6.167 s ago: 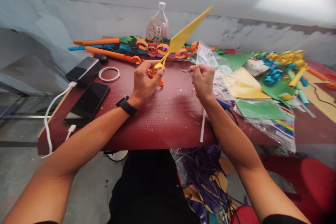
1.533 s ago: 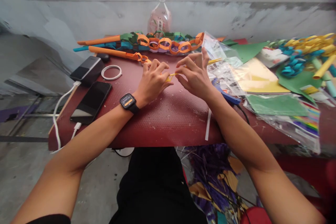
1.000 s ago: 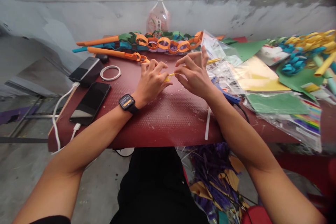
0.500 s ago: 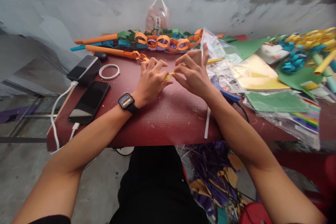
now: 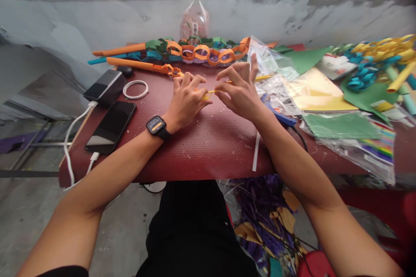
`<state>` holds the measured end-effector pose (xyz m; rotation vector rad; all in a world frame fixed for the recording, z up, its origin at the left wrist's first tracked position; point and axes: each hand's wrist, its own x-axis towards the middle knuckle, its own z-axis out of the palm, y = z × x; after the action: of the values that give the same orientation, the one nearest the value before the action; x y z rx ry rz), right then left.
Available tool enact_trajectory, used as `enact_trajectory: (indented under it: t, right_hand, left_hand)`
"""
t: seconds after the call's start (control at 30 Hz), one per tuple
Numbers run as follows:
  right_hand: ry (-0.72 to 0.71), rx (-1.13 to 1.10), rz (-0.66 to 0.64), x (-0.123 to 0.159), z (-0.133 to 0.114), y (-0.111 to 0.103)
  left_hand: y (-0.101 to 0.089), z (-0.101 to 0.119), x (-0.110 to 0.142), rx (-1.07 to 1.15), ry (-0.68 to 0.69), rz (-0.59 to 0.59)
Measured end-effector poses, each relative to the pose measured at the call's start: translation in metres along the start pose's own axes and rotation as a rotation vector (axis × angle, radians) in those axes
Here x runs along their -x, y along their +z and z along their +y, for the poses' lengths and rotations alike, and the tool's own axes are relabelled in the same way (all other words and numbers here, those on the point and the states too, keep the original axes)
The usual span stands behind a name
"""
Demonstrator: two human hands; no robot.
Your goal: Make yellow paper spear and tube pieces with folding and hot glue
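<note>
A yellow paper piece (image 5: 206,95) with narrow strips spans the gap between my hands over the maroon table (image 5: 198,151). My left hand (image 5: 186,100) is closed on its looped end, the fingers curled and mostly covering it. My right hand (image 5: 239,91) pinches the other side between thumb and index finger, with the remaining fingers raised. The wider part of the yellow paper (image 5: 262,78) sticks out behind my right hand. Behind my left hand, a short orange paper chain (image 5: 169,69) ends in a rolled orange tube (image 5: 130,64).
Orange, green and blue paper chains (image 5: 201,53) lie along the back before a plastic bottle (image 5: 195,21). A phone (image 5: 111,126), a white ring (image 5: 135,89) and a grey-black device (image 5: 104,85) sit left. A blue glue gun (image 5: 278,113), white stick (image 5: 256,151) and green sheets (image 5: 341,126) lie right.
Over six seconds ago my left hand alone held the yellow paper upright, my right hand apart. Since then my right hand has come to pinch it, lowered flat. In the last second the hands barely moved.
</note>
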<state>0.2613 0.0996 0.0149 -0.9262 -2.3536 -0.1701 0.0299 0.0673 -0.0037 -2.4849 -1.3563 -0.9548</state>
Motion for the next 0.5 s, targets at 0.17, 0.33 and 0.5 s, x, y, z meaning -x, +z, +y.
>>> enact_trajectory:
  t: [0.17,0.33,0.5]
  right_hand:
    - [0.013,0.007,0.006,0.0012,0.0058,0.0035]
    - [-0.001,0.000,0.009,0.0013,0.0062,0.0041]
    - [0.012,-0.019,0.019,0.0003,0.0009,0.0028]
  left_hand:
    - [0.0013,-0.0025,-0.0001,0.023,-0.001,0.013]
    - [0.0002,-0.0005,0.0001,0.017,-0.002,0.004]
    - [-0.0009,0.0041,-0.0003,-0.017,0.000,-0.007]
